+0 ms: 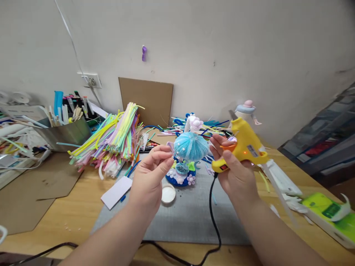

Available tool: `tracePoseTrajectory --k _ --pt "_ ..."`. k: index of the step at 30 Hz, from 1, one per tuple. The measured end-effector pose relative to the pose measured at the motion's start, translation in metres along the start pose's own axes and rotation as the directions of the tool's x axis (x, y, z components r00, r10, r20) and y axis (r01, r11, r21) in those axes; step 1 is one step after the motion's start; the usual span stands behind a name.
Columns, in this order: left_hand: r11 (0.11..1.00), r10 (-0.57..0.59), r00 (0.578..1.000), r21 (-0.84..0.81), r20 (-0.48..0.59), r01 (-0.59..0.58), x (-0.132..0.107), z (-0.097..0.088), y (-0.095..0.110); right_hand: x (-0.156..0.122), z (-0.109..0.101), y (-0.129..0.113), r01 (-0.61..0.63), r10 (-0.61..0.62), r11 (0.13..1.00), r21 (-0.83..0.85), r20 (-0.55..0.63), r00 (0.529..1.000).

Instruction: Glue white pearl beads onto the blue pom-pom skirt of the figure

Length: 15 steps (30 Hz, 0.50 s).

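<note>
My right hand (pixel 237 173) is wrapped around a yellow hot glue gun (pixel 246 142), its nozzle tilted up and to the left and a glue stick poking from its back. An orange light glows on its side. The thumb and fingertips of my left hand (pixel 151 177) are pinched together; whatever is between them is too small to make out. Those fingertips are close to a pipe-cleaner craft (pixel 191 147) with a light-blue dome dotted with pearls, a white flower on top and a dark-blue flowered base. A small round dish (pixel 168 194) of white bits lies before the base.
A large bundle of pastel pipe cleaners (pixel 111 144) and a metal container (pixel 65 133) of sticks stand left. The black cord (pixel 212 214) runs over the grey mat (pixel 191 227). A white card (pixel 116 192) lies left; a green-and-white box (pixel 327 210) is at right.
</note>
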State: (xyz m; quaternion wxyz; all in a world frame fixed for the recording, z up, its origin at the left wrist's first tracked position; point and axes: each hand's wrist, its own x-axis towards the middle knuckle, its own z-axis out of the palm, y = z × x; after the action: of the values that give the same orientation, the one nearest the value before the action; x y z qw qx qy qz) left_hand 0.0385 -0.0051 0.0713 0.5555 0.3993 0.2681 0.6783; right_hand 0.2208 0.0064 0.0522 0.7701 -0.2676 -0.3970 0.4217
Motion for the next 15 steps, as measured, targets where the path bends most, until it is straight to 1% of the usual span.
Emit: tracePoseTrajectory --k 3,6,11,15 --pt "0.996 0.075 0.997 0.035 0.035 -0.076 -0.001 0.002 -0.007 0.005 0.006 0.01 0.003 -0.005 0.999 0.037 0.062 0.998" --pt "0.99 0.118 0.991 0.074 0.059 -0.122 -0.001 0.001 -0.012 0.005 0.012 0.017 0.012 -0.019 0.998 0.067 0.112 0.994" --pt "0.99 0.117 0.99 0.072 0.075 -0.122 0.0 0.003 -0.012 0.005 0.017 0.023 0.003 -0.02 0.997 0.078 0.217 0.976" --pt "0.989 0.107 0.992 0.091 0.068 -0.113 0.0 0.005 -0.012 0.004 0.017 0.025 -0.011 0.002 0.999 0.043 0.225 0.974"
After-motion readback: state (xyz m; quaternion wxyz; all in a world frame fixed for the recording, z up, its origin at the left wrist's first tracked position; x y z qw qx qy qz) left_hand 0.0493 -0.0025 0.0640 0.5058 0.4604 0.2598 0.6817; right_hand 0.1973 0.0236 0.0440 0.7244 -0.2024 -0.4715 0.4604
